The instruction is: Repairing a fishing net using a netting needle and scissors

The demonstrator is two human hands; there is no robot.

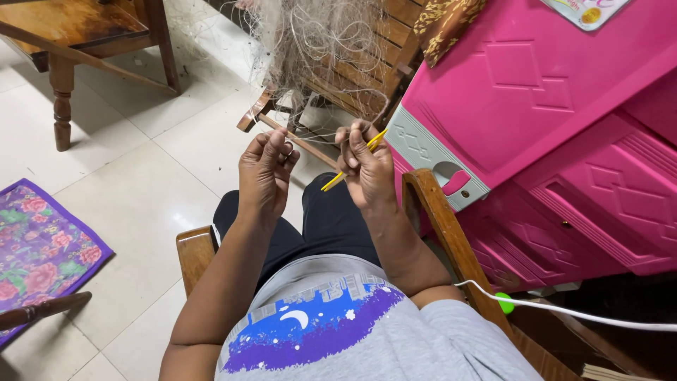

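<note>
Floor: glossy white square tiles [141, 183], overhead light reflecting off them. Dark-stained wooden table with turned legs [67, 42] top left, slatted brown wooden chair [367, 70] top centre, purple floral-print mat [39, 247] at left edge. Bright pink moulded plastic cabinet with embossed diamond panels [557, 134] fills right side; white cable [578, 314] runs below it.

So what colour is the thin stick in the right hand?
Yellow thin stick, seen in the head view.

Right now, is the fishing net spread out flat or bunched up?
Bunched up. The net hangs in a tangled heap over the wooden chair; strands run to the left hand and right hand.
</note>
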